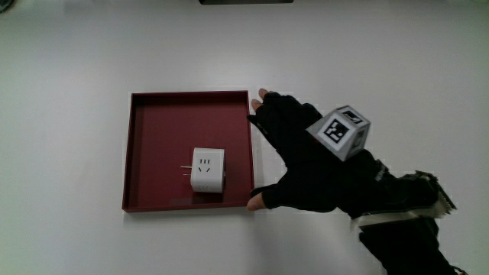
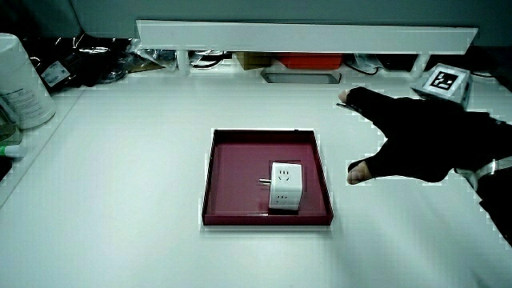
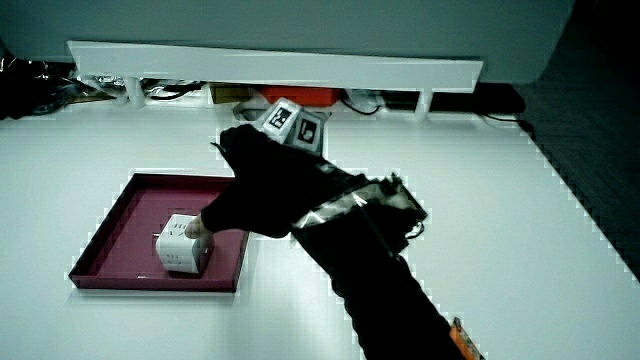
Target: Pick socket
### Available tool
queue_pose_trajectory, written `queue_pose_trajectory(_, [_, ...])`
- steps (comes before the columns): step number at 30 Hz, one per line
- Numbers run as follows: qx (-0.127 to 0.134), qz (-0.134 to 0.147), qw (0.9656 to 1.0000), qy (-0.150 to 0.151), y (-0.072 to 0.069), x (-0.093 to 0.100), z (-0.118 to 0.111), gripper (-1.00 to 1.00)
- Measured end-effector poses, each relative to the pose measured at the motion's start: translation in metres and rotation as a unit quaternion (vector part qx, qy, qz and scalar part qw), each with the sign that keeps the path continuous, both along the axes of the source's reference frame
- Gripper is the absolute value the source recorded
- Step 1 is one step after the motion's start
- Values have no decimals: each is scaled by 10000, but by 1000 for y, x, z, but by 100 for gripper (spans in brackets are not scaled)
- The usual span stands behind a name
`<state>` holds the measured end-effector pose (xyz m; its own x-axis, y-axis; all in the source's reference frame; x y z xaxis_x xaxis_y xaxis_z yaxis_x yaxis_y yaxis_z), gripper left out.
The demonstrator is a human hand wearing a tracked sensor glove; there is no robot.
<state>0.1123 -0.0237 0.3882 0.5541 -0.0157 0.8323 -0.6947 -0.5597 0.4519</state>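
A white cube socket [image 1: 208,170] with small metal prongs lies inside the dark red tray [image 1: 157,122], close to the tray wall nearest the person. It shows in both side views [image 2: 285,186] [image 3: 184,244]. The hand [image 1: 306,156] in its black glove hovers beside the tray, just outside its rim, fingers spread and holding nothing. The thumb tip [image 1: 254,200] sits by the tray's near corner and the fingertips [image 1: 262,95] by another corner. A patterned cube [image 1: 341,131] rides on the back of the hand. In a side view the hand [image 3: 262,190] partly overlaps the tray.
A low white partition [image 2: 304,36] runs along the table edge farthest from the person, with cables and an orange item under it. A white container [image 2: 20,80] stands at the table's edge in a side view.
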Motion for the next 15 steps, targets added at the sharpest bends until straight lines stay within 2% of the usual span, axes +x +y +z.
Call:
queue_pose_trajectory(1, [42, -46, 9997, 226, 0, -4, 0, 0])
queue_pose_trajectory(3, [171, -179, 9994, 253, -2, -11, 8, 0])
queue_pose_trajectory(7, [124, -293, 9984, 464, -4, -24, 22, 0])
queue_pose_trajectory(12, [225, -443, 9980, 396, -7, -39, 42, 0])
queue_pose_trajectory(13, [208, -462, 9976, 476, -6, -42, 45, 0])
queue_pose_trajectory(14, [685, -337, 9952, 620, -7, -46, 42, 0])
queue_pose_trajectory(15, [586, -411, 9960, 533, -6, -48, 47, 0])
